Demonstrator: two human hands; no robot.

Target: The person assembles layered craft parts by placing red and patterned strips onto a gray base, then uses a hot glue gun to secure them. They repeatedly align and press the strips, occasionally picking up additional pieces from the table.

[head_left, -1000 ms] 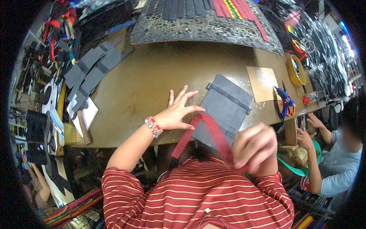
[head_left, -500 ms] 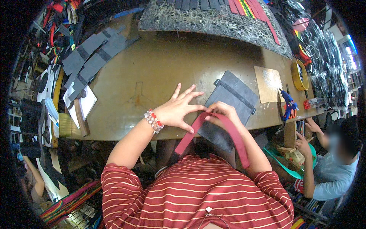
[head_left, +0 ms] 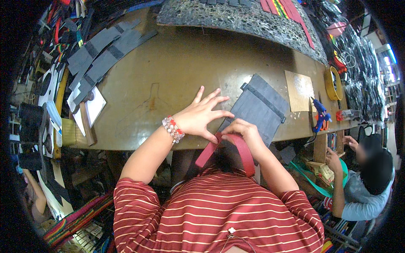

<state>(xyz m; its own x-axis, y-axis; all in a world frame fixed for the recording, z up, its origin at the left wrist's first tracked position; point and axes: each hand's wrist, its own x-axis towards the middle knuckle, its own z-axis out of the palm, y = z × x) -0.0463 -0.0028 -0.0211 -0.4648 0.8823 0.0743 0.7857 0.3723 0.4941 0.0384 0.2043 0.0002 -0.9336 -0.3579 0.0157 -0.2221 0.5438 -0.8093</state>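
Note:
A red strap (head_left: 243, 155) arches over the front edge of the table, its two ends hanging toward my striped shirt. My right hand (head_left: 244, 134) is closed on it near the top of the bend, pinching it between thumb and fingers. My left hand (head_left: 198, 114), with a beaded bracelet at the wrist, has its fingers spread wide. Its thumb tip is at the strap's shorter left part, and its index finger reaches close to my right fingers. Under and beyond my right hand lies a flat dark grey panel (head_left: 262, 105) with a black band across it, its near part covered.
Stacked grey pieces (head_left: 103, 52) and a hammer (head_left: 86, 122) lie at left. At right are a tan board (head_left: 300, 90), a blue glue gun (head_left: 321, 114) and a yellow container (head_left: 333, 82). A speckled board (head_left: 236, 19) holds strips. Another person (head_left: 367, 181) sits at right.
The strap's right part has swung inward to the left, making a narrower bend. My right hand has shifted slightly down with it. My left hand stays spread, nearly in place.

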